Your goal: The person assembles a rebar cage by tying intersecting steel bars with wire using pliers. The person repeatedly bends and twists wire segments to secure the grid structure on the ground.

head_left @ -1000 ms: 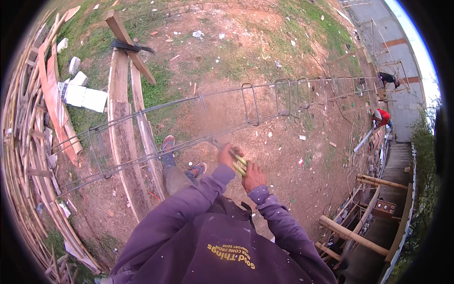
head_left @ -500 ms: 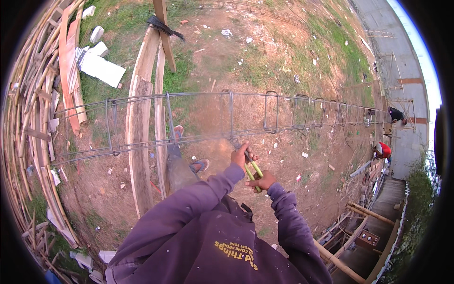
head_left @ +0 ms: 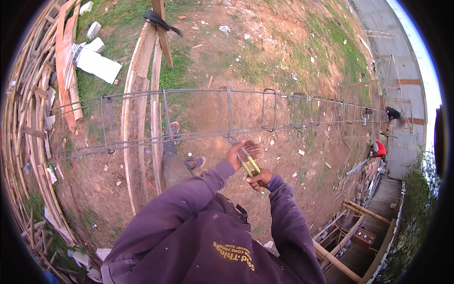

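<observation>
My right hand [head_left: 258,180] is closed round the yellow-green handles of a pair of pincers [head_left: 250,164]. The tool's dark jaws reach up to the lower bars of a long rebar cage [head_left: 229,112], beside one of its square stirrups. My left hand [head_left: 240,154] is at the upper part of the pincers, its fingers stretched out to the right, and the tool crosses in front of its palm. Whether a thin tie wire sits in the jaws is too small to tell. The cage runs level across the view, from far left to far right.
Upright-looking wooden planks [head_left: 135,142] support the cage on the left, with black wire strands [head_left: 163,23] hung at their top. Bamboo poles [head_left: 33,109] are piled far left. A person in red [head_left: 379,150] and another in dark clothes [head_left: 392,113] are far right.
My left hand's fingers have spread from a curl near the tool. The right hand and pincers have shifted only slightly; the whole view has drifted a little left.
</observation>
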The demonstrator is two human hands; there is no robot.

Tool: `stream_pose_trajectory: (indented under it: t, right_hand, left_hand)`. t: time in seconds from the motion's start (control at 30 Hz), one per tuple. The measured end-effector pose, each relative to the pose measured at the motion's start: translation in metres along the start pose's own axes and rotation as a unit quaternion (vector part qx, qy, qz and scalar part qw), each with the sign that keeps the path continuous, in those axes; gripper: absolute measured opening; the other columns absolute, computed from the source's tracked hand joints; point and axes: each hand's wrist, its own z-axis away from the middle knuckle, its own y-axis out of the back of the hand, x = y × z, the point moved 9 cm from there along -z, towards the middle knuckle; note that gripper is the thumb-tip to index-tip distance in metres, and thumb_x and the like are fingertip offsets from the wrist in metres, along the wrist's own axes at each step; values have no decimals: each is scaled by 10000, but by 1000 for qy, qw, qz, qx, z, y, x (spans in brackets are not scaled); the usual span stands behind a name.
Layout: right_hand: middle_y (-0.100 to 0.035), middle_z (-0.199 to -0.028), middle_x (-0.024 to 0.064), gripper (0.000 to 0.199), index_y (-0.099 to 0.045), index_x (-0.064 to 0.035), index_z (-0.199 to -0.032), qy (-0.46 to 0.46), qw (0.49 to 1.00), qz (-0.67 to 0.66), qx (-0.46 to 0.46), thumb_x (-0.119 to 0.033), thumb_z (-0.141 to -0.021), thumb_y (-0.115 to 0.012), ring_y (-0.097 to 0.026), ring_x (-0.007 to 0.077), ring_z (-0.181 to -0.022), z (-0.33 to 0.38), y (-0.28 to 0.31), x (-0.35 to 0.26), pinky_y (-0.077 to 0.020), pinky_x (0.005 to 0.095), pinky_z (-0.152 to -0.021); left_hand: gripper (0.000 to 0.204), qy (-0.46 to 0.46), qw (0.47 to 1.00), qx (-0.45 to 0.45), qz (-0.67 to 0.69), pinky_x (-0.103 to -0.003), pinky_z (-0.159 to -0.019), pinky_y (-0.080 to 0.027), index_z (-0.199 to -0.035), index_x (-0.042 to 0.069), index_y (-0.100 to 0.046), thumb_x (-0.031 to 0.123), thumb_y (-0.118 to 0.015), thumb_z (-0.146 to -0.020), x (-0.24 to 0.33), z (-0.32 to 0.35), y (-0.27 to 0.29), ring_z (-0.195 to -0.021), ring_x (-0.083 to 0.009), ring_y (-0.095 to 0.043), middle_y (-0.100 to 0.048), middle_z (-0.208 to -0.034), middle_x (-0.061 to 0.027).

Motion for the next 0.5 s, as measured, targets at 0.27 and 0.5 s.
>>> stream_pose_trajectory:
  t: [0.27, 0.5]
  right_hand:
    - [-654, -884, 139, 392, -573, -47, -1014, 238, 602, 466, 603, -183, -686, -739, -647, 320, -809, 69, -18, -59, -477, 472, -694]
    - [-522, -630, 46, 292, -550, -22, -860, 102, 985, -122, -63, -261, -833, -715, -522, 175, -499, 12, -26, -19, -419, 324, -442]
  left_hand:
    - [351, -39, 987, 156, 7, -500, -699, -543, -653, 117, -474, 340, -581, -902, -10, -13, 7, -522, -234, -512, -444, -501, -42]
    - [432, -96, 988, 80, -88, -432, -780, -560, -1189, 27, -511, 299, -639, -879, 14, 12, 9, -867, -327, -670, -625, -1056, -156]
